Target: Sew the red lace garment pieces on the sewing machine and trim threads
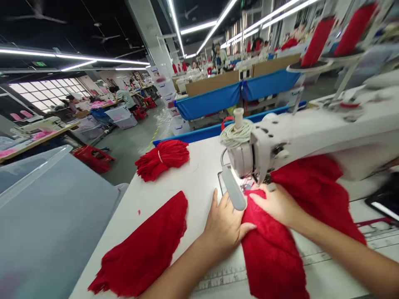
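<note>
A piece of red lace fabric [271, 253] runs from the needle area of a white sewing machine [311, 124] down toward me. My left hand [226, 222] lies flat with fingers spread, its thumb on the fabric's left edge and its fingertips partly behind a grey lamp-like bar [233, 189]. Close to the presser foot, my right hand [279, 203] pinches the fabric between thumb and fingers; some fingertips are hidden by machine parts. More red fabric [314, 187] lies beneath the machine arm.
A folded red fabric stack [149, 245] and a tied red bundle [163, 158] lie on the white table [199, 166]. A large translucent bin [52, 216] stands left. Red thread cones [318, 41] rise at right. A dark device [385, 197] sits at the right edge. People work farther back.
</note>
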`<state>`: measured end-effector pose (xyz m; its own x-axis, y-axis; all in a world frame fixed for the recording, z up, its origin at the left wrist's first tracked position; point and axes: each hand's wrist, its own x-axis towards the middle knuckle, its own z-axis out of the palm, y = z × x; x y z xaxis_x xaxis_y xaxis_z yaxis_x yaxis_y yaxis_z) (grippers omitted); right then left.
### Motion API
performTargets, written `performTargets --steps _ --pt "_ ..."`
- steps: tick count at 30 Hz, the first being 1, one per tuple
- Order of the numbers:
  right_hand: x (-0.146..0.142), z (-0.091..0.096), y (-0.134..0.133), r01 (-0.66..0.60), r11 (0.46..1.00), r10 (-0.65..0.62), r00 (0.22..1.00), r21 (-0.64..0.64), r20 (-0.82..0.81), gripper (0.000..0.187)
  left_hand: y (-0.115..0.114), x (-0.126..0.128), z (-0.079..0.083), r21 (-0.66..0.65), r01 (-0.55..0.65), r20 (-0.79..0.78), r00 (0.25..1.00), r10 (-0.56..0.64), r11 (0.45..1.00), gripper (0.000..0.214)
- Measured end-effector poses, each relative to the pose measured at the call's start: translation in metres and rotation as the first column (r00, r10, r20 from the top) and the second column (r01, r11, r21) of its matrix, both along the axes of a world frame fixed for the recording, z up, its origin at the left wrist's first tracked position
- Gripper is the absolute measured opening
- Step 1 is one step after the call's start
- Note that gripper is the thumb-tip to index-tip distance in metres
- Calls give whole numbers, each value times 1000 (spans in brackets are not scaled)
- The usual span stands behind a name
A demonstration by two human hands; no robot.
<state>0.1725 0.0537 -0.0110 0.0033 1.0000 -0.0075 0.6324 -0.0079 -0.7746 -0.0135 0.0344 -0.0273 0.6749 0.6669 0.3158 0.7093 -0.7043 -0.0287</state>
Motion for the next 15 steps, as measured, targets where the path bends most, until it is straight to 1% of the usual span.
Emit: performTargets --steps 2,4,7,10,12,15 --pt "-6 7 2 -21 1000 21 998 -11 -61 9 -1 0 -3 56 0 17 1000 -1 998 60" --pt "-12 13 4 -20 998 11 991 -62 -136 8 0 0 -7 108 -17 59 998 10 994 57" --pt "-17 20 4 -18 978 -33 970 -206 -240 11 3 -1 -13 168 -16 106 994 -2 986 55" --pt "-19 28 0 -75 940 -37 948 -333 -315 21 5 -4 -14 186 12 113 993 -34 983 55" --pt "-20 33 -3 -115 923 -24 936 -369 -351 23 5 -7 -14 180 28 114 992 -50 983 53" --pt "-23 38 -7 -131 925 -16 924 -356 -382 17 6 -9 -14 175 25 121 992 -47 984 51"
